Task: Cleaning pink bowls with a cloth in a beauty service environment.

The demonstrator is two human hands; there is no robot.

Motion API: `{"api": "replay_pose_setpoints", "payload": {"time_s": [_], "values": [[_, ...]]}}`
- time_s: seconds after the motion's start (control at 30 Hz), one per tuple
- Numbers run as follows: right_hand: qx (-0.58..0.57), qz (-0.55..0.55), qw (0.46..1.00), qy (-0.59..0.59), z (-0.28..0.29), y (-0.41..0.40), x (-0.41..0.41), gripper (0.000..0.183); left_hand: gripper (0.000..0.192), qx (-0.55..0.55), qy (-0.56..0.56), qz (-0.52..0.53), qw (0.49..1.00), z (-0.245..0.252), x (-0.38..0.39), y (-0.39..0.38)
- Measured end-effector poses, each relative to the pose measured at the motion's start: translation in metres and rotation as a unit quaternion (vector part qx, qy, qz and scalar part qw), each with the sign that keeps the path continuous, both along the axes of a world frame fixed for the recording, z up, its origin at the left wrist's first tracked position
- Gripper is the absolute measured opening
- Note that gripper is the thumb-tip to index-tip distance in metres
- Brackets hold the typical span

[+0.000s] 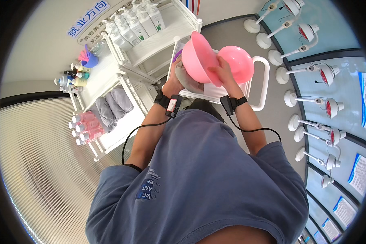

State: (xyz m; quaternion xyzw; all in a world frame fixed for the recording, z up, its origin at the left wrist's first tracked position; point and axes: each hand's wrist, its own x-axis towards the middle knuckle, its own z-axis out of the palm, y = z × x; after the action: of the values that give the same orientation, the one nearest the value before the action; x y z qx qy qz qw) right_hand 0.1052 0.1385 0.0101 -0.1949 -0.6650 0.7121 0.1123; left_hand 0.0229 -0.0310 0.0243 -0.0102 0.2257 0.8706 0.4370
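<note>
A pink plastic bowl (198, 61) is tilted on its side in front of me. My right hand (225, 74) grips its rim, with the thumb inside and the other fingers mostly hidden. Against the bowl's outer wall, my left hand (174, 77) holds a grey cloth (187, 80); its fingertips are hidden behind the cloth and bowl. A second pink bowl (238, 62), its mouth facing up, sits on the white trolley (248, 88) just beyond my right hand. Part of a purple rim (177, 55) shows behind the held bowl.
A white shelf rack (149, 45) at the left carries pump bottles (134, 26), rolled grey towels (113, 103) and pink bottles (87, 126). A purple cup (90, 60) stands near smaller bottles. Several heat lamps (326, 74) line the right wall. The trolley's handle (265, 82) juts right.
</note>
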Motion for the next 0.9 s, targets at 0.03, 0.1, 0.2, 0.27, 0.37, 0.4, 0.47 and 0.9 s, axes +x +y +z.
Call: {"api": "replay_pose_setpoints", "payload": {"time_s": [0.03, 0.1, 0.2, 0.27, 0.37, 0.4, 0.47, 0.9], "values": [[-0.017, 0.007, 1.0, -0.02, 0.001, 0.0, 0.0, 0.047, 0.03, -0.033, 0.004, 0.014, 0.999, 0.001, 0.0, 0.002], [-0.048, 0.01, 0.999, -0.023, -0.012, 0.003, 0.003, 0.047, 0.028, -0.065, 0.009, 0.026, 0.997, 0.01, 0.001, 0.004], [-0.117, -0.001, 0.992, -0.043, -0.022, -0.002, 0.008, 0.047, 0.029, -0.088, -0.027, 0.042, 0.995, 0.03, 0.002, 0.004], [-0.153, -0.01, 0.986, -0.061, -0.02, -0.006, 0.013, 0.047, 0.03, -0.122, 0.013, 0.051, 0.991, 0.03, 0.001, -0.001], [-0.2, 0.018, 0.978, -0.063, 0.004, -0.017, 0.028, 0.044, 0.031, -0.265, 0.124, 0.095, 0.951, 0.025, -0.006, -0.005], [-0.145, 0.033, 0.988, -0.036, 0.025, -0.027, 0.04, 0.043, 0.031, -0.266, 0.122, 0.097, 0.951, 0.024, -0.008, -0.006], [-0.09, 0.048, 0.995, -0.009, 0.022, -0.027, 0.048, 0.042, 0.034, -0.33, 0.28, 0.064, 0.899, 0.026, -0.01, -0.007], [0.162, 0.13, 0.978, 0.017, -0.06, -0.039, 0.017, 0.032, 0.044, -0.465, 0.653, 0.204, 0.561, 0.017, 0.017, 0.023]]}}
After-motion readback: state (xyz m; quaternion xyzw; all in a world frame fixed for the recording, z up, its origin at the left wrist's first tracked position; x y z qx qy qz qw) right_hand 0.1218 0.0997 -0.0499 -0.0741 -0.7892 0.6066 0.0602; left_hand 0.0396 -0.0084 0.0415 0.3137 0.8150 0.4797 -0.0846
